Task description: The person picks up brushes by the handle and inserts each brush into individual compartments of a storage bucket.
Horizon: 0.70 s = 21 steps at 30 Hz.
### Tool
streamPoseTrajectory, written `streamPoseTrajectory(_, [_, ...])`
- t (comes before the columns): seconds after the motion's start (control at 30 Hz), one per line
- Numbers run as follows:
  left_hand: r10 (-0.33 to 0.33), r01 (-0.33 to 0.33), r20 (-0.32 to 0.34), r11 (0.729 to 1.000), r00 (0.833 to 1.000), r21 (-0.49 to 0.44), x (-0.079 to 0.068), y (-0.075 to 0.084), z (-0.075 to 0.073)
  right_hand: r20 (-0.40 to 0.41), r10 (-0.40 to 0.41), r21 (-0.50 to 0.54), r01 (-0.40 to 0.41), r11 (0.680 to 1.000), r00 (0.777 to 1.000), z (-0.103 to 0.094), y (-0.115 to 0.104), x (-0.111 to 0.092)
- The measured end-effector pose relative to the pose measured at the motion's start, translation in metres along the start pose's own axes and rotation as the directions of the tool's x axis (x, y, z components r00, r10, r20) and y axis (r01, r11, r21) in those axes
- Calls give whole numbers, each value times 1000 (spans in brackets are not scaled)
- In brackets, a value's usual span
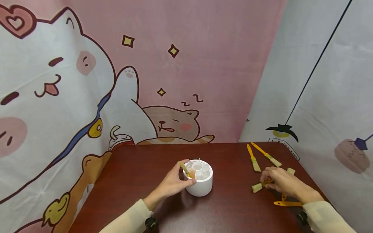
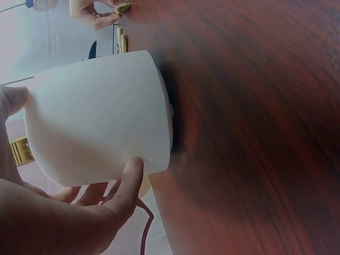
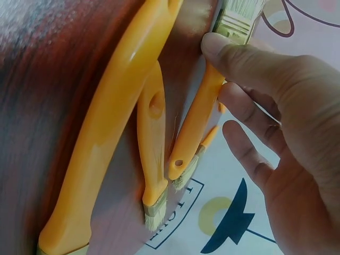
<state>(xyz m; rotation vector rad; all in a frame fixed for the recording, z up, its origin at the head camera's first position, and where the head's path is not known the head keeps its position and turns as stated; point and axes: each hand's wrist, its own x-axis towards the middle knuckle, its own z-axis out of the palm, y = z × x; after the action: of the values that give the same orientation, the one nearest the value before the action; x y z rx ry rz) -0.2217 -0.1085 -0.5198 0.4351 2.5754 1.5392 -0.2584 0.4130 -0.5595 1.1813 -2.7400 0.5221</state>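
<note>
Fingers of my right hand (image 1: 281,181) curled, thumb and fingertips pinching a paintbrush (image 1: 257,187) about the metal band, at the right of the table (image 1: 230,200). Its pale bristles point left, across the dark reddish-brown top; the yellow handle runs back beneath my palm. My left hand (image 1: 172,181) grips a white round holder (image 1: 204,187), thumb on its near left wall, other fingers curved around the left and far side. Holder is upright on the table, near the middle, its inside divided into compartments around a central ring. A second brush (image 1: 185,170) stands tilted in a left-hand compartment, bristles up and leaning left, handle down inside; whether my left fingers touch it, I cannot fairly tell from this angle. Far right, well apart from the holder, two more brushes lie on the wood, handles toward the far edge, bristles nearer me: the left one (image 1: 253,157) and the right one (image 1: 266,155). Just beyond my right hand, the bristles of another brush (image 1: 290,171) show, its middle covered by the hand. Nearer, a yellow handle (image 1: 287,204) lies crosswise, its right end meeting my cream sleeve (image 1: 326,215) in the head view. Cartoon-cat cloth (image 1: 227,81) hangs behind the table.
</note>
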Motion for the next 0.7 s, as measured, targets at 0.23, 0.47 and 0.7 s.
streamPoseTrajectory(0.23, [-2, 2, 0, 1000, 1000, -6, 0, -1, 1, 54, 105, -72, -101, 992, 993, -8, -19, 4])
streamPoseTrajectory(0.47, [-7, 7, -3, 1000, 1000, -1, -1, 2, 0, 52, 106, -63, -103, 993, 993, -7, -23, 5])
streamPoseTrajectory(0.7, [-14, 14, -5, 1000, 1000, 10, -1, 3, 0, -5, 97, -69, -97, 993, 995, -7, -29, 7])
